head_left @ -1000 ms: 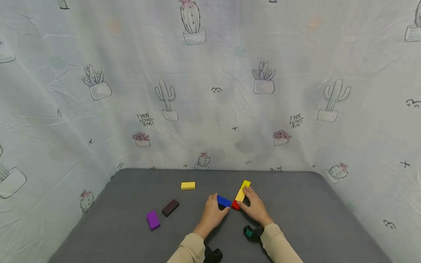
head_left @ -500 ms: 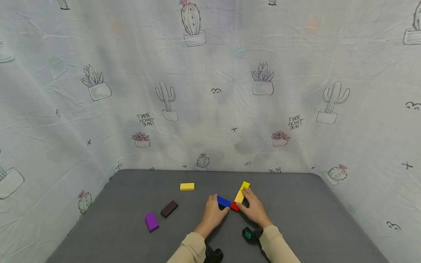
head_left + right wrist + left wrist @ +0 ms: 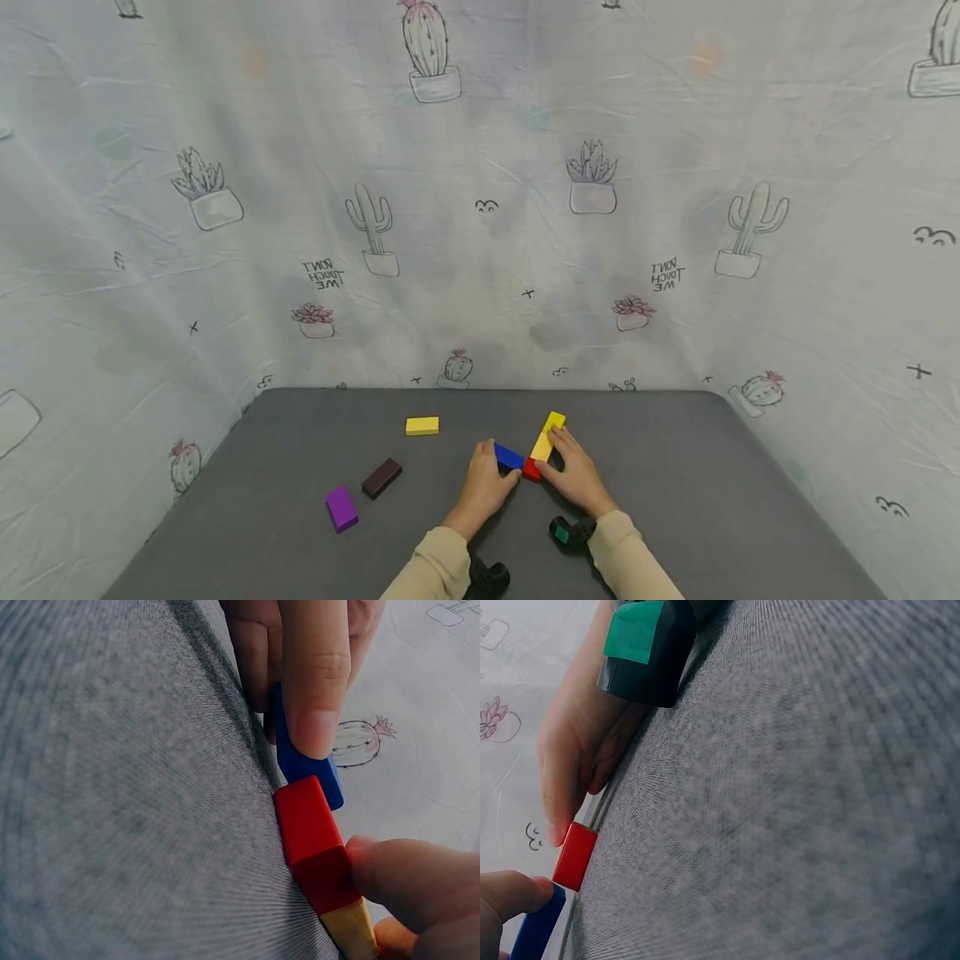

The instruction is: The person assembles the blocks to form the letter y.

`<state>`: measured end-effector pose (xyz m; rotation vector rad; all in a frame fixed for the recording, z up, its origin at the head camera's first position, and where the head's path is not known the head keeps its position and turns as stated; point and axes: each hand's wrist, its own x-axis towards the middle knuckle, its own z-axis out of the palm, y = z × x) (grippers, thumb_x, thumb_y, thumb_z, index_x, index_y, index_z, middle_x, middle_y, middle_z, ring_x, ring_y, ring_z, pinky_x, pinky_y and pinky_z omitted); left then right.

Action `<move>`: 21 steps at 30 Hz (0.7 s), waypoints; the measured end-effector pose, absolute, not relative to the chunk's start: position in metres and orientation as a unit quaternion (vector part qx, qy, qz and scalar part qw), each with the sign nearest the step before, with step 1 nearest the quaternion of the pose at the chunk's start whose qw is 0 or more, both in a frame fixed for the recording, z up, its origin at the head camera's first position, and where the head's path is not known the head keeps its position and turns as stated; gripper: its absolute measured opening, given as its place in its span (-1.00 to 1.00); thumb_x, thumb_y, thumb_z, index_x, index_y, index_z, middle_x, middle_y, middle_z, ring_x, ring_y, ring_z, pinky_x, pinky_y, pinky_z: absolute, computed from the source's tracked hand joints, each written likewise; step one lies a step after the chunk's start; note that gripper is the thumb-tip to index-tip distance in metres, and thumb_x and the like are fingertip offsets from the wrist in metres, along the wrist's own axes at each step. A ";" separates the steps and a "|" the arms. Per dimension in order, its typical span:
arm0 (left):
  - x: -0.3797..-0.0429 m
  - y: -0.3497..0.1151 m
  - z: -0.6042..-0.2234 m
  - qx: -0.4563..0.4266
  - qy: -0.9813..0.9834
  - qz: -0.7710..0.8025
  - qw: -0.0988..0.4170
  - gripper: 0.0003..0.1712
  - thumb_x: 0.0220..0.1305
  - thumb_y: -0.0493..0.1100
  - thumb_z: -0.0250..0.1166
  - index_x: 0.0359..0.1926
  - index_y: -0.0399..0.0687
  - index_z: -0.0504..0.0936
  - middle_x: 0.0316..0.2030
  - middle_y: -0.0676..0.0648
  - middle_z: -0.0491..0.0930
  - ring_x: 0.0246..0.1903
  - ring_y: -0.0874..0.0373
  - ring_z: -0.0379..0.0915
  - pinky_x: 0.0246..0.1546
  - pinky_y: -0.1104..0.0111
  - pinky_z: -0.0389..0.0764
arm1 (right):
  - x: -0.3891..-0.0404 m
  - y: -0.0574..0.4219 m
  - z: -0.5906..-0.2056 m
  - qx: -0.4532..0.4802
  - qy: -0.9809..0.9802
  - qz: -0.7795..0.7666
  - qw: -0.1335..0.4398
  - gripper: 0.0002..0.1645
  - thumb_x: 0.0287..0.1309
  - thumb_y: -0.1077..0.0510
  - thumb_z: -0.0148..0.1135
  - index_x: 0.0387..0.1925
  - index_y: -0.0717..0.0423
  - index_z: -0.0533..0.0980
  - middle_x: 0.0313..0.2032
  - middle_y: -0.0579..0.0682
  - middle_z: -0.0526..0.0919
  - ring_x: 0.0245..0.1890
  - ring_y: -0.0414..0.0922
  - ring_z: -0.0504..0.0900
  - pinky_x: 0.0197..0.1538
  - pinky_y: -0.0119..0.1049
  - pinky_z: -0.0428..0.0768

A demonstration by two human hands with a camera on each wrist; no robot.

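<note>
My left hand [image 3: 482,486] pinches a blue block [image 3: 508,456] between thumb and fingers, low over the grey table [image 3: 675,517]. One end of it is right at the red block [image 3: 531,470]; in the right wrist view the blue block [image 3: 291,754] meets the corner of the red block [image 3: 309,825]. The red block heads a slanting row with a pale yellow block [image 3: 542,448] and a brighter yellow block [image 3: 554,420] behind it. My right hand [image 3: 579,477] grips this row from the right, thumb on the red block, fingers over the yellow ones.
To the left lie a yellow block [image 3: 422,426], a dark brown block [image 3: 382,479] and a purple block [image 3: 342,509]. Black devices are on both wrists, the right wrist device [image 3: 572,533] with a green patch. A cactus-print curtain [image 3: 480,250] hangs behind the table.
The view has shifted slightly. My left hand has edged the blue block a little rightward, narrowing the gap to the red block. My right hand keeps its grip on the row.
</note>
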<state>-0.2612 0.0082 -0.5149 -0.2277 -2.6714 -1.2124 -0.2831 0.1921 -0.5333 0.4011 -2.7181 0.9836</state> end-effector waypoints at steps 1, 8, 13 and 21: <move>-0.262 0.008 -0.515 -0.078 -0.904 -0.409 0.099 -0.20 0.11 -0.15 0.40 0.24 -0.52 0.28 0.14 -0.42 0.34 0.12 -0.25 0.37 0.09 -0.05 0.46 | -0.283 0.192 -0.533 0.136 -0.926 0.334 0.113 -0.16 0.17 -0.17 0.22 0.31 0.29 0.29 0.35 0.26 0.24 0.39 0.20 0.13 0.32 0.22 0.19; -0.266 0.009 -0.515 -0.091 -0.911 -0.388 0.103 -0.20 0.13 -0.13 0.39 0.24 -0.52 0.27 0.13 -0.41 0.34 0.10 -0.25 0.40 0.07 -0.01 0.49 | -0.285 0.192 -0.533 0.149 -0.922 0.334 0.130 -0.17 0.16 -0.15 0.23 0.29 0.31 0.31 0.34 0.26 0.27 0.38 0.22 0.15 0.30 0.23 0.21; -0.266 0.010 -0.516 -0.102 -0.918 -0.371 0.099 -0.20 0.13 -0.13 0.39 0.24 -0.53 0.27 0.13 -0.41 0.33 0.08 -0.25 0.43 0.06 0.01 0.51 | -0.283 0.193 -0.532 0.151 -0.919 0.342 0.123 -0.16 0.17 -0.15 0.22 0.31 0.30 0.29 0.36 0.25 0.24 0.40 0.21 0.11 0.33 0.22 0.18; -0.267 0.010 -0.518 -0.111 -0.922 -0.357 0.103 -0.20 0.12 -0.13 0.40 0.23 -0.55 0.28 0.12 -0.41 0.34 0.07 -0.23 0.44 0.05 0.03 0.52 | -0.281 0.192 -0.534 0.149 -0.921 0.338 0.122 -0.16 0.16 -0.15 0.24 0.30 0.31 0.30 0.35 0.25 0.25 0.40 0.21 0.12 0.32 0.22 0.18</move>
